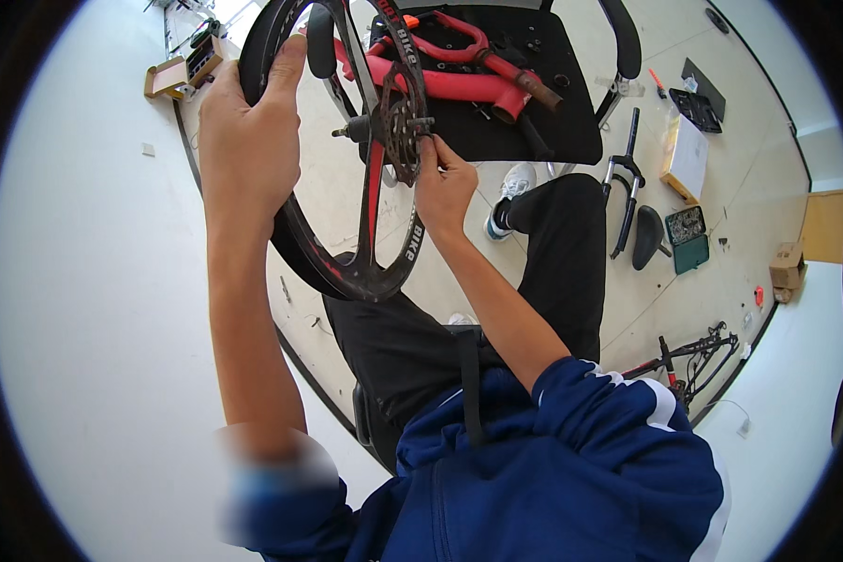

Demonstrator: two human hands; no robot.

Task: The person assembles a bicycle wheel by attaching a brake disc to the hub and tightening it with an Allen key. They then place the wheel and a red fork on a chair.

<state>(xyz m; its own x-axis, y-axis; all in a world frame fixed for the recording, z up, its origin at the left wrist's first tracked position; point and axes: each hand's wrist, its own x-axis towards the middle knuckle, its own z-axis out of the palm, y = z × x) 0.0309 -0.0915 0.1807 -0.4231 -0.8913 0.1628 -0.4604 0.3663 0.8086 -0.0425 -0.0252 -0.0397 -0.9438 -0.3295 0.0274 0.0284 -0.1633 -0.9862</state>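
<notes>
A black bicycle wheel [370, 281] with red-marked spokes is held upright in front of me. My left hand [253, 140] is closed round its tyre and rim on the left side, thumb over the near face. On the wheel's right face sits a brown-stained disc brake rotor [402, 140], and an axle stub [421, 122] sticks out beyond it. My right hand [447, 187] has its thumb and fingers pinched together at that stub. Whatever lies between those fingertips is too small to make out. The other axle end [340, 132] points left, untouched.
Ahead, a black chair [571, 131] bears a red bicycle frame [450, 84] and small parts. On the floor to the right lie a fork [630, 173], a saddle [647, 239], a green case [691, 254] and a white box [687, 159]. A dark bicycle frame [702, 351] lies nearer.
</notes>
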